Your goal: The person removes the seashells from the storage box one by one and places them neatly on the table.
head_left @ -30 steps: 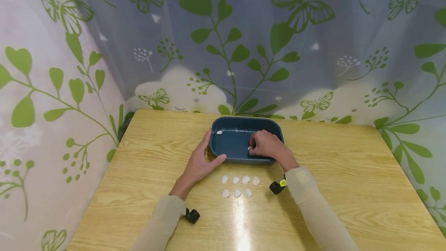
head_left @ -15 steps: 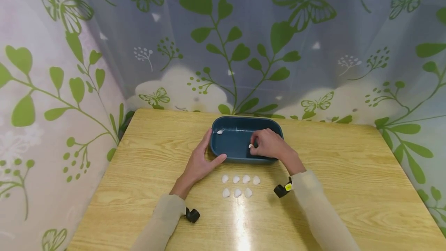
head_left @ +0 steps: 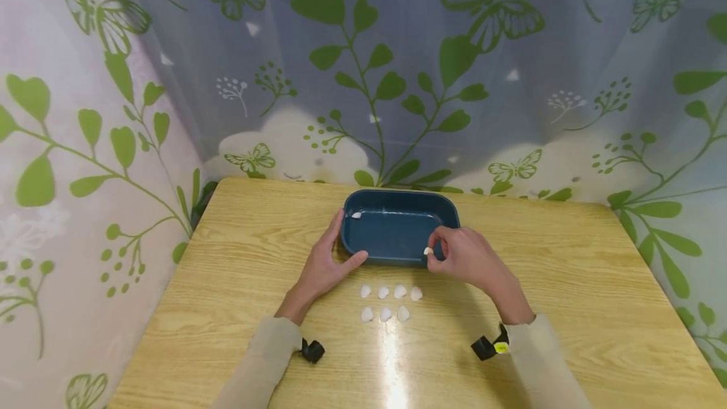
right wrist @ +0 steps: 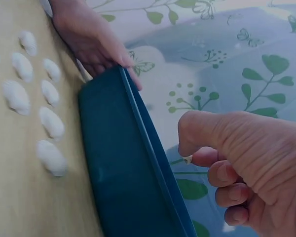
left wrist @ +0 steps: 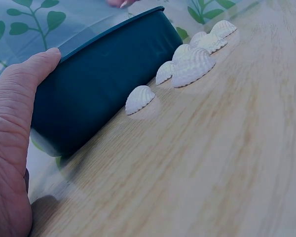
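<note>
**Shell pinched above the tub's near right corner**

The right hand (head_left: 468, 260) pinches a small white ribbed seashell (head_left: 428, 250) between thumb and forefinger, just over the near right rim of the dark teal rectangular plastic tub (head_left: 397, 232). The left hand (head_left: 324, 264) rests on the light wooden worktop (head_left: 238, 283), fingers straight against the tub's left wall and thumb along its near wall. One white shell (head_left: 356, 214) lies in the tub's far left corner. Seven white shells (head_left: 390, 302) sit in two rows near the tub, between the hands.

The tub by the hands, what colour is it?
Dark teal tub, seen best in the head view.
</note>
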Available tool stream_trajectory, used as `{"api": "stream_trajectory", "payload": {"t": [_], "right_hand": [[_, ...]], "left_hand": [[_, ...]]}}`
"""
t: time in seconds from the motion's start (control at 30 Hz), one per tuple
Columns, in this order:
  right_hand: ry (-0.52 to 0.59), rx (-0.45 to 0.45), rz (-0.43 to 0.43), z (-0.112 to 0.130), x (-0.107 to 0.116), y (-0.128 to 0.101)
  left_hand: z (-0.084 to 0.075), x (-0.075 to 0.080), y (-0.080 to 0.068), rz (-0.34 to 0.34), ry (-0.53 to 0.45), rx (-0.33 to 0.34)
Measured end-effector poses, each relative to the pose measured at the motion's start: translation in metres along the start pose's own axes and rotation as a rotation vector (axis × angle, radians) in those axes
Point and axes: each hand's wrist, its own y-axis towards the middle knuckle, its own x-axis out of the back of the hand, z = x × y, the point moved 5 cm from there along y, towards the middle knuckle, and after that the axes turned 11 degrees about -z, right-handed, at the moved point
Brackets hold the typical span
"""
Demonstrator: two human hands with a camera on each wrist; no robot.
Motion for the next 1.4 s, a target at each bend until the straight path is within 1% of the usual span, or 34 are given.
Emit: {"api": "stream_trajectory", "payload": {"t": [0.13,0.23,0.37,0.47,0.6,0.77,0.87,1.03,1.2,1.4], "right_hand": [[-0.011,0.023,-0.01,0.007,0.003,-0.02],[-0.016,0.005,0.037,0.006,-0.003,-0.035],[-0.025,-0.031,0.116,-0.002,-0.017,-0.052],[-0.018,-0.029,0.127,-0.009,-0.027,-0.058],[0.006,-0.01,0.115,-0.015,-0.036,-0.061],[0.013,-0.013,0.122,-0.022,-0.044,-0.061],[0.02,0.002,0.132,-0.024,-0.047,-0.06],[0.059,0.025,0.136,-0.024,-0.048,-0.059],[0.105,0.045,0.137,-0.023,-0.047,-0.059],[0.123,0.03,0.149,-0.026,-0.049,-0.061]], "left_hand": [[0.0,0.001,0.001,-0.003,0.008,-0.001],[0.001,0.0,0.001,0.0,0.016,-0.005],[0.0,0.0,-0.001,0.001,0.017,-0.006],[0.0,0.0,-0.001,-0.001,0.015,-0.004],[0.002,-0.002,-0.002,0.001,0.018,-0.004],[0.002,-0.002,-0.001,0.0,0.014,-0.01],[0.001,-0.001,-0.001,-0.001,0.009,-0.009],[0.001,0.0,-0.001,0.004,0.011,0.005],[0.0,0.001,0.0,0.0,0.006,-0.004],[0.0,-0.001,0.001,0.002,0.007,-0.008]]}}
